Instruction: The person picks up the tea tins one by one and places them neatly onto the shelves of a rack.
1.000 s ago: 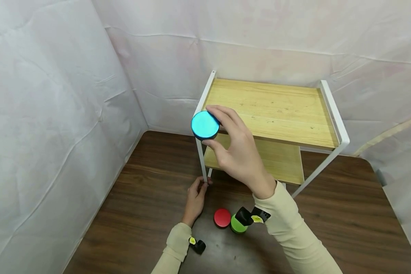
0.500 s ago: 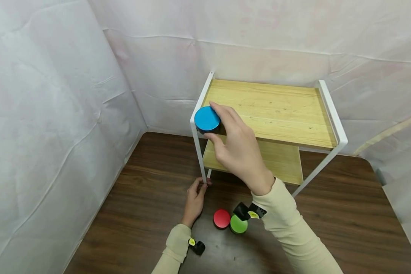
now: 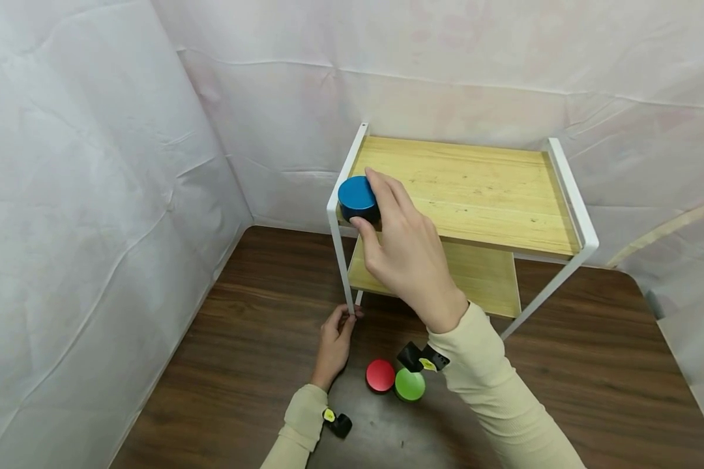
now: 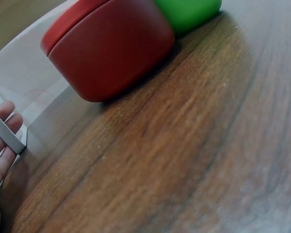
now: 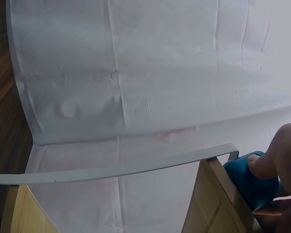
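Observation:
In the head view my right hand (image 3: 407, 251) pinches a round blue lidded container (image 3: 358, 195) between thumb and fingers. It is at the front left corner of the shelf rack's wooden top board (image 3: 475, 189); whether the two touch I cannot tell. The right wrist view shows the blue container (image 5: 252, 182) beside the board's edge. My left hand (image 3: 333, 345) grips the foot of the rack's white front left leg (image 3: 341, 267). Near it on the table stand a red round lidded container (image 3: 380, 376) and a green one (image 3: 410, 385), side by side.
A lower wooden board (image 3: 481, 277) spans the rack beneath the top one. The rack's white right front leg (image 3: 542, 296) slants down to the dark wood table (image 3: 240, 365). White cloth (image 3: 94, 195) hangs at the left and behind.
My right hand has moved slightly up and right with the blue container, whose top has tilted so more of its dark side shows. The left hand stays at the leg.

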